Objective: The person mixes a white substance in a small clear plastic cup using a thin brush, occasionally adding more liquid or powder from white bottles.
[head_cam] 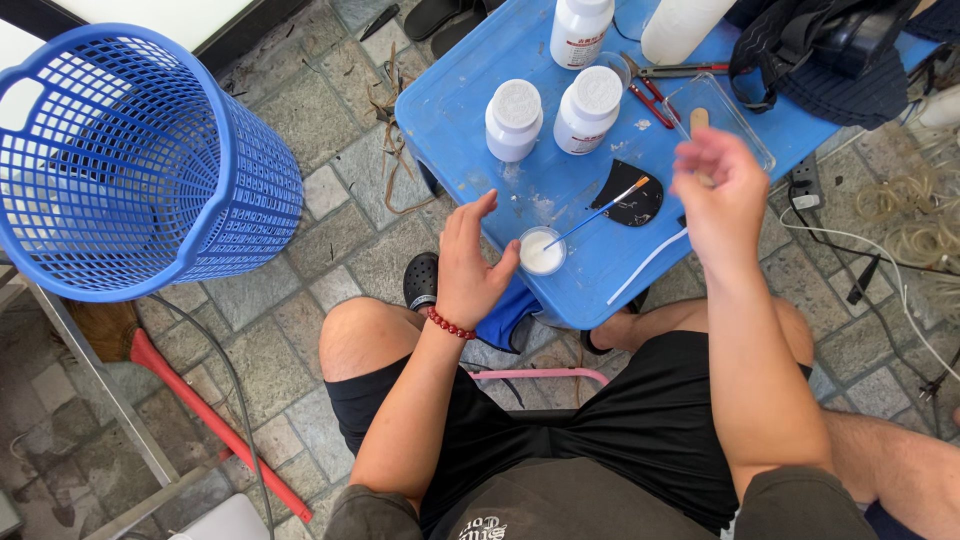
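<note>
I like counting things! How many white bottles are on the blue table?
4. Two capped white bottles stand side by side mid-table; a third and a plain taller one stand at the far edge, cut off by the picture. The black bag may hide more.

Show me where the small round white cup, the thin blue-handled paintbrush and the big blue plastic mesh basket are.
Small round white cup point(541, 252), head view, on the white contents inside.
Thin blue-handled paintbrush point(598, 213), head view, on mid-handle.
Big blue plastic mesh basket point(140, 170), head view, on its inner mesh wall.
</note>
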